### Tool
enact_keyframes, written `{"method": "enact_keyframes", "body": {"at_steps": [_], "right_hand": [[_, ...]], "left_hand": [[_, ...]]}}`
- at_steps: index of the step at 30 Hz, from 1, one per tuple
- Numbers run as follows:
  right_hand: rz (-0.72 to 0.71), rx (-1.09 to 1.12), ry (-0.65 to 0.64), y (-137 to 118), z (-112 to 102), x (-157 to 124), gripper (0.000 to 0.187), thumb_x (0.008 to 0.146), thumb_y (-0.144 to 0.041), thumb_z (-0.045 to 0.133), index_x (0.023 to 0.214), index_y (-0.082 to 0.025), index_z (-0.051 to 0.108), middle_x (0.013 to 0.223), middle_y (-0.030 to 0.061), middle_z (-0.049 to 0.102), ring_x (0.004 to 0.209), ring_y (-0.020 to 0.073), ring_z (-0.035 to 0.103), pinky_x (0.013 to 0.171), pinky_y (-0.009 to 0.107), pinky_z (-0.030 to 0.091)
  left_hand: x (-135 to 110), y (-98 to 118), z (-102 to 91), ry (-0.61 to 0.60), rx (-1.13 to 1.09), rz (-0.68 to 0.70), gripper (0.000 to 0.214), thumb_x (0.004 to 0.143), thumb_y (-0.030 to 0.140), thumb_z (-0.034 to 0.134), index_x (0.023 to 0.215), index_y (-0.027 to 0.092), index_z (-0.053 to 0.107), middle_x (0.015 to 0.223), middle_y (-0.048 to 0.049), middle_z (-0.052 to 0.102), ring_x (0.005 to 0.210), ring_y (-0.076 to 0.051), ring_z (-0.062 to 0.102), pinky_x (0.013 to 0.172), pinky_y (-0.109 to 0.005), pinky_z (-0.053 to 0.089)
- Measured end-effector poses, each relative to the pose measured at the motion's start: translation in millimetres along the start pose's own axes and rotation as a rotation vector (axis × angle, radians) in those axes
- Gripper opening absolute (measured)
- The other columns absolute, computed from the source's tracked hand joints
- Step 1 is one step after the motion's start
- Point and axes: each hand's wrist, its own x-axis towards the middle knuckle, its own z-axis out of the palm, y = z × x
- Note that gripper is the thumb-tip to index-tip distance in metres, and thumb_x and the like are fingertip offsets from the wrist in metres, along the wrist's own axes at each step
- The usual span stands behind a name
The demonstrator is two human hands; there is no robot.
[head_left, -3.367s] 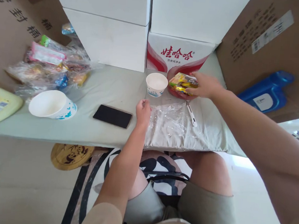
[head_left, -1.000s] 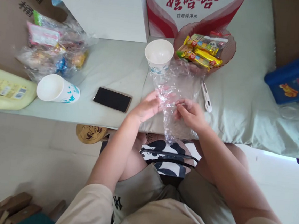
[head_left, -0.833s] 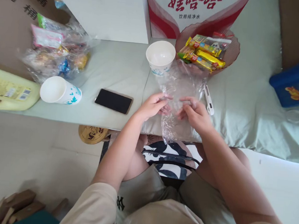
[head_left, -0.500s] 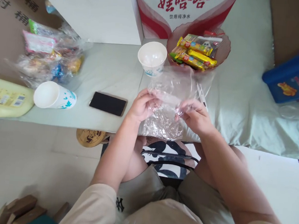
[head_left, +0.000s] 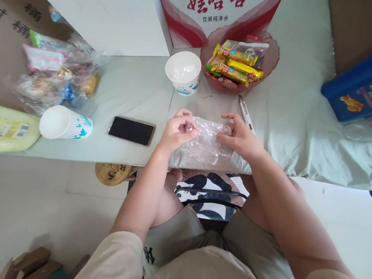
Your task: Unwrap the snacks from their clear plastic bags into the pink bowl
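Note:
A crumpled clear plastic bag [head_left: 207,142] lies folded down on the pale green cloth at the table's front edge. My left hand [head_left: 177,130] pinches its left end, fingers closed on the film. My right hand [head_left: 240,135] grips its right end the same way. Just beyond the bag stand a white paper cup [head_left: 183,72] and a reddish glass bowl [head_left: 272,56] filled with yellow snack packets [head_left: 234,65]. A thin white pen-like tool [head_left: 245,113] lies beside my right hand.
A black phone [head_left: 131,130] lies left of my hands. Farther left are a tipped paper cup [head_left: 64,122], a yellow jug [head_left: 4,127] and a bag of wrapped snacks [head_left: 57,71]. Boxes [head_left: 217,7] line the back; a blue container [head_left: 363,87] sits right.
The bag, held up and spread between both hands half a second ago, is now lowered and pressed flatter onto the cloth. Earlier my right hand was at the bowl.

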Motion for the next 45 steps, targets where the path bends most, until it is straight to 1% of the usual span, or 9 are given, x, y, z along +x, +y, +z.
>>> {"method": "enact_keyframes", "body": {"at_steps": [4,8,13,17,27,32,37,42,45], "right_hand": [[-0.143,-0.097,0.084,1.3,-0.8,2.7,0.062,0.08,-0.042,0.066,0.135,-0.03,0.041,0.089,0.0007,0.061,0.072,0.0187,0.061,0.066,0.035,0.051],[-0.159,0.039,0.146,-2.9,6.2,5.0,0.069,0.085,-0.06,0.06,0.143,-0.035,0.035,0.109,0.0063,0.066,0.092,0.0242,0.067,0.077,0.041,0.054],[0.036,0.259,-0.075,-4.1,16.1,2.6,0.052,0.072,-0.065,0.076,0.1,-0.024,0.062,0.085,0.0038,0.069,0.076,0.0201,0.065,0.069,0.035,0.053],[0.092,0.325,0.039,-4.1,16.2,2.5,0.041,0.07,-0.056,0.08,0.087,-0.023,0.06,0.061,-0.0046,0.056,0.053,0.0118,0.052,0.051,0.026,0.042],[0.004,0.418,0.047,-21.7,8.1,-2.7,0.053,0.075,-0.077,0.056,0.072,-0.026,0.042,0.059,-0.0023,0.048,0.052,0.0148,0.05,0.052,0.031,0.046],[0.039,0.293,0.14,-5.7,9.9,6.5,0.054,0.062,-0.04,0.08,0.103,-0.028,0.047,0.066,-0.0094,0.049,0.056,0.0115,0.047,0.054,0.026,0.039],[-0.053,0.073,0.349,-5.7,8.3,5.7,0.023,0.07,-0.036,0.067,0.085,-0.024,0.053,0.072,-0.0033,0.054,0.068,0.0141,0.051,0.065,0.03,0.041],[-0.235,-0.041,0.217,-14.1,19.9,-3.9,0.022,0.076,-0.04,0.065,0.077,-0.023,0.052,0.096,0.0031,0.066,0.087,0.019,0.058,0.081,0.034,0.046],[-0.168,0.15,0.038,-13.3,28.5,-4.8,0.027,0.081,-0.048,0.061,0.079,-0.024,0.048,0.081,-0.001,0.06,0.073,0.0153,0.054,0.073,0.031,0.045]], "left_hand": [[2.1,-5.5,2.4,-0.011,-0.159,-0.174,0.056,0.063,0.047,0.09,0.109,0.028,0.065,0.104,-0.0021,0.065,0.087,-0.015,0.064,0.078,-0.031,0.054],[3.4,-5.2,10.3,-0.098,-0.169,-0.388,0.046,0.065,0.051,0.088,0.092,0.02,0.066,0.093,-0.0048,0.073,0.09,-0.02,0.07,0.081,-0.033,0.057],[3.4,-5.8,14.4,0.013,-0.207,-0.433,0.047,0.069,0.053,0.086,0.093,0.022,0.059,0.077,0.0006,0.071,0.062,-0.014,0.068,0.057,-0.026,0.054],[3.3,-3.0,7.9,-0.006,-0.183,-0.496,0.042,0.075,0.05,0.081,0.101,0.025,0.059,0.056,0.0069,0.058,0.041,-0.009,0.054,0.04,-0.021,0.039],[8.2,13.6,-0.9,0.026,-0.257,-0.444,0.044,0.078,0.06,0.059,0.062,0.02,0.053,0.065,-0.0032,0.056,0.056,-0.013,0.053,0.048,-0.026,0.046],[9.0,-6.2,-0.2,0.026,0.032,-0.297,0.034,0.071,0.032,0.075,0.099,0.025,0.058,0.093,0.0001,0.063,0.074,-0.011,0.06,0.063,-0.023,0.049],[8.6,-15.8,4.2,0.363,0.433,-0.054,0.024,0.086,0.029,0.067,0.107,0.024,0.056,0.112,-0.0062,0.063,0.112,-0.019,0.062,0.094,-0.031,0.05],[2.8,-11.6,30.4,0.033,0.172,-0.065,0.05,0.084,0.051,0.073,0.122,0.025,0.055,0.128,-0.011,0.065,0.12,-0.024,0.063,0.098,-0.035,0.052],[2.5,-9.1,40.6,-0.106,-0.001,-0.117,0.069,0.078,0.066,0.074,0.13,0.025,0.056,0.132,-0.0113,0.066,0.121,-0.026,0.065,0.098,-0.037,0.053]]}}
